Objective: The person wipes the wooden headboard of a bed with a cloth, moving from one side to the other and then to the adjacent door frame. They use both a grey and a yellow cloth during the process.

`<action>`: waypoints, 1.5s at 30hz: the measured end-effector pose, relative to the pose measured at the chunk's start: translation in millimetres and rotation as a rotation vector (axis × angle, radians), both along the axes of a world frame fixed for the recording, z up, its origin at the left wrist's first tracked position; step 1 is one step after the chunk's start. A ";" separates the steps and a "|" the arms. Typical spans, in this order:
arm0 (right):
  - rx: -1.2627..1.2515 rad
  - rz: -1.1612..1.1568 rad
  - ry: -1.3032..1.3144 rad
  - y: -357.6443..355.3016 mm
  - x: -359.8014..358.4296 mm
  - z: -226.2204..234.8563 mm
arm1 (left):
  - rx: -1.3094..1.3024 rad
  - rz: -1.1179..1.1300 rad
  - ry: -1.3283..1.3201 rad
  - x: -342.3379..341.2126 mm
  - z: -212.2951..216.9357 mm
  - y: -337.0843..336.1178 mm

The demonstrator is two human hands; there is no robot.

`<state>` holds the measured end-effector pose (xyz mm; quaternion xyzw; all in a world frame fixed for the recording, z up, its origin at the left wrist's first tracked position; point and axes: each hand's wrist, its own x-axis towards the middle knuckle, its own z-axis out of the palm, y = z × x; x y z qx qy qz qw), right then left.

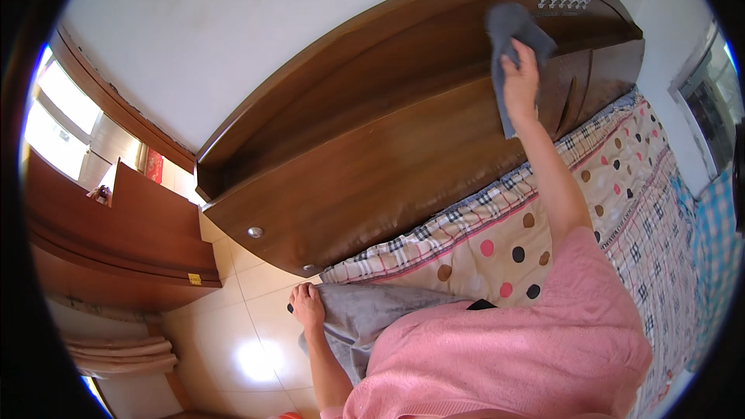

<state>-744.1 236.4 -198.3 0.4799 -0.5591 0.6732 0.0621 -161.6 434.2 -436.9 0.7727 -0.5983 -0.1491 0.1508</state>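
Observation:
My right hand (pixel 521 81) is closed on a dark grey cloth (pixel 510 25), reaching out over the right part of a brown wooden headboard (pixel 372 178). The cloth lies against the headboard's upper face and shelf, one end hanging below my wrist. Its upper edge is slightly blurred. My left hand (pixel 308 304) rests at the knee of my grey trousers (pixel 365 318), beyond the headboard's lower left corner. Its fingers are curled, and a small black end shows beside them; what it belongs to is hidden.
Below the headboard lies a bed with a dotted and checked cover (pixel 497 256). A reddish-brown wooden cabinet (pixel 132 233) stands at the left on a tiled floor (pixel 256 302). Blue checked fabric (pixel 718 240) hangs at the right. A white wall (pixel 186 46) rises behind the headboard.

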 end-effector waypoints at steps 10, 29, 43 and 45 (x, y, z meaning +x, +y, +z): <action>-0.363 0.037 1.154 -54.8 95.8 105.4 | 0.011 0.002 -0.024 -2.0 6.1 0.3; 0.093 -0.572 0.817 -76.1 -216.8 156.4 | -0.002 0.042 -0.064 -26.7 20.7 -13.5; -0.255 0.097 1.018 -50.9 193.5 97.3 | -0.048 0.111 -0.012 -15.2 14.5 0.9; -0.293 0.219 1.058 -54.3 250.0 89.8 | -0.052 0.122 -0.003 -14.2 13.0 3.1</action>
